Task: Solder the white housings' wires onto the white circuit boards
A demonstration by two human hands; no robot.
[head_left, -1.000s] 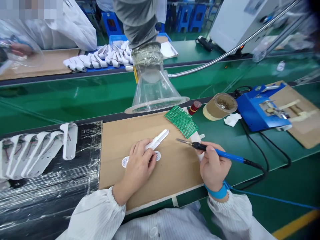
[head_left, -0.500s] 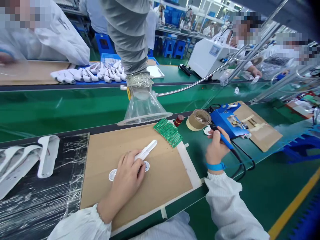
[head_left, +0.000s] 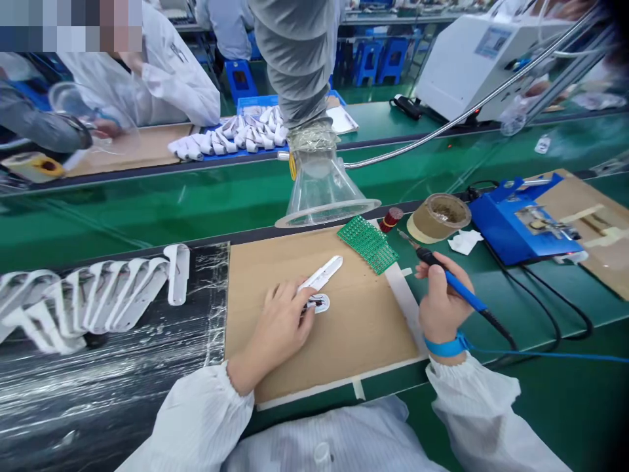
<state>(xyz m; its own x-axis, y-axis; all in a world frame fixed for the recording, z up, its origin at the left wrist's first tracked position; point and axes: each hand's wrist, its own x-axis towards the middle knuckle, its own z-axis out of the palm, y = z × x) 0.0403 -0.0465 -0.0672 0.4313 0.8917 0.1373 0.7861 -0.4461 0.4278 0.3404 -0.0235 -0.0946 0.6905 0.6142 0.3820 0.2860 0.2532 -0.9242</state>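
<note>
My left hand [head_left: 285, 321] lies closed over a white plastic housing [head_left: 322, 275] on the brown cardboard sheet [head_left: 354, 334]. The housing's narrow end sticks out beyond my fingers, and a rounded white part [head_left: 320, 303] with dark wires shows by my thumb; the rest is covered by the hand. My right hand [head_left: 445, 295] grips a blue soldering iron [head_left: 457, 285] like a pen, its tip pointing up and left beside the green circuit boards [head_left: 368, 244]. A blue strap [head_left: 446, 347] circles my right wrist.
A clear fume hood [head_left: 327, 193] hangs over the sheet's back edge. Behind the iron stand a round tub [head_left: 439, 216], a red bundle [head_left: 391, 219] and a blue iron holder [head_left: 523, 219]. White housings [head_left: 105, 295] lie in rows on black film at left. Co-workers sit across.
The soldering iron's tip has come away from the round tub, toward the green boards. My view has swung left, bringing more white housings into sight. My left hand stays on its housing.
</note>
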